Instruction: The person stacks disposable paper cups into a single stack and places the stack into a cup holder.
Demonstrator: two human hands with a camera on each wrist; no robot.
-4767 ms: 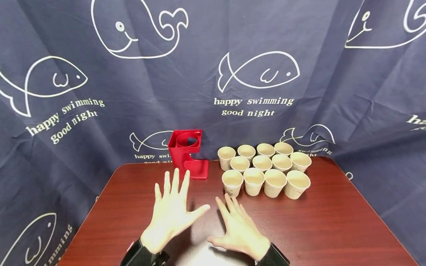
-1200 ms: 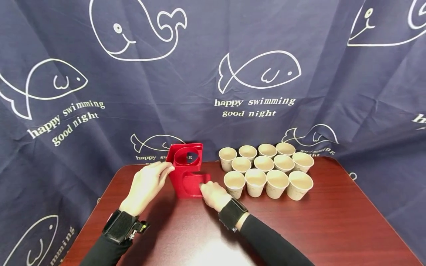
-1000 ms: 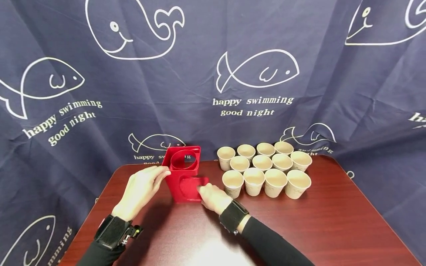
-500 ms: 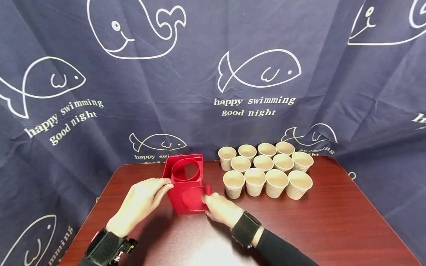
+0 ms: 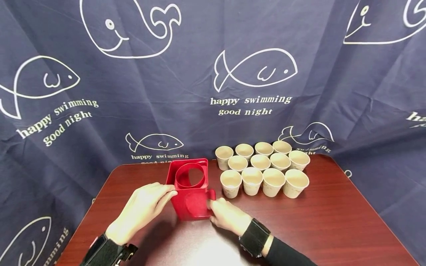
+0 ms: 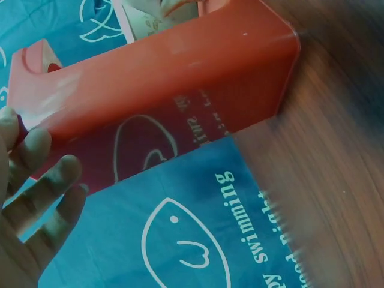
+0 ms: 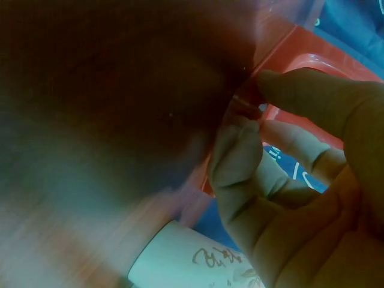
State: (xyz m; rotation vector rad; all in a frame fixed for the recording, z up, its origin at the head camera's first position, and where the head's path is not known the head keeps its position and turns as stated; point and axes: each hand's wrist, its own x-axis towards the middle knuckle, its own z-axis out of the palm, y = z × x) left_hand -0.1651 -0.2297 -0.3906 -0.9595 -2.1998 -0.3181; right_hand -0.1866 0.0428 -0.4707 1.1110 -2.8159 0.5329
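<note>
A red plastic cup holder (image 5: 191,186) with a round ring on top stands on the dark wood table (image 5: 319,225), left of centre. My left hand (image 5: 168,192) lies with straight fingers against its left side; the left wrist view shows those fingertips (image 6: 57,174) at the holder's red wall (image 6: 162,102). My right hand (image 5: 213,205) pinches the edge of the holder's base at the right. In the right wrist view the thumb and fingers (image 7: 249,123) close on a thin red rim (image 7: 300,54).
Several paper cups (image 5: 263,170) stand upright in rows just right of the holder; one shows in the right wrist view (image 7: 180,258). A navy curtain (image 5: 213,74) with whale prints hangs behind and around the table. Bare wood lies in front and to the right.
Both hands went from flat on the table to the holder. Over the last second the holder has slid from the back edge towards me, and both hands came with it.
</note>
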